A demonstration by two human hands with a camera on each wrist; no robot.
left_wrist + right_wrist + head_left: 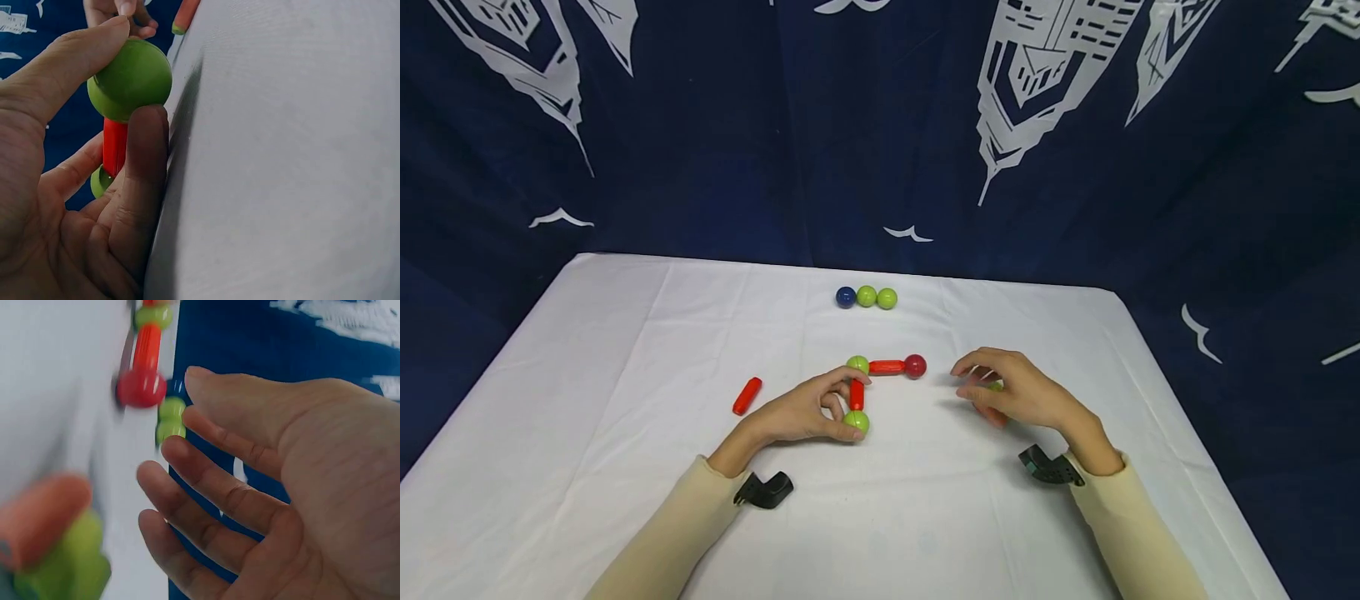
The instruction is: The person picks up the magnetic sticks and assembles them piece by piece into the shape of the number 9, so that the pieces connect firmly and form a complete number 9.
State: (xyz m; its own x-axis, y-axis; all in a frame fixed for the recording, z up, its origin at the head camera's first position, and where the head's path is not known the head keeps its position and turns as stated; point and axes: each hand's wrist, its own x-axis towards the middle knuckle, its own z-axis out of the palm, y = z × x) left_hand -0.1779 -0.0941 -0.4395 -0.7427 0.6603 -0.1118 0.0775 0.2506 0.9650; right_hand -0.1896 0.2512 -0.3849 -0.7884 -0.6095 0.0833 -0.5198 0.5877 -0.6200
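My left hand (805, 414) pinches a near green ball (131, 78) between thumb and fingers. A red rod (857, 395) joins this ball to a far green ball (857, 363). From there a second red rod (887, 367) runs right to a dark red ball (915, 366), making an L shape on the table. Right of it, my right hand (1022, 392) hovers with loosely bent, parted fingers and nothing between them. Beside that hand, in the right wrist view, are a blurred orange-red rod (47, 512) and a green piece (75, 562), mostly hidden in the head view.
A loose red rod (747, 396) lies left of my left hand. Toward the back of the white-covered table (625, 333) sit a blue ball (846, 297) and two green balls (867, 296) in a row. A dark blue patterned curtain (700, 167) hangs behind.
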